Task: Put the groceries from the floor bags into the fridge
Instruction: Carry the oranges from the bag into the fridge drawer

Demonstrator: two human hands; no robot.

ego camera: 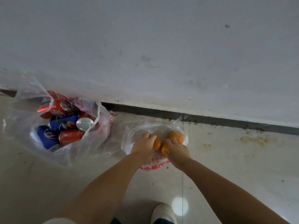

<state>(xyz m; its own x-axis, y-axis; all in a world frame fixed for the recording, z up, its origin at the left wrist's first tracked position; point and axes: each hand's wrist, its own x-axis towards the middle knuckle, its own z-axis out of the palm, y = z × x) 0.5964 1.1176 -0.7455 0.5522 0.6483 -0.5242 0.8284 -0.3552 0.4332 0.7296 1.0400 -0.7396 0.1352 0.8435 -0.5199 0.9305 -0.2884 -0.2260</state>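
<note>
- At the bottom of the frame, your white shoe [163, 213] stands on the pale tiled floor [226, 159].
- Just above centre-bottom, both your arms reach into the small clear plastic bag [183, 126] on the floor.
- Your left hand [144, 145] curls around one orange [157, 143]; your right hand [177, 149] grips a second orange [164, 147].
- A third orange [177, 135] lies in the same bag, just beyond your right hand.
- Left of centre, a larger clear bag [24, 110] holds red cans [69, 136] and blue cans [63, 122].
- Across the top, a white wall [145, 46] meets the floor at a dark baseboard [210, 119].
</note>
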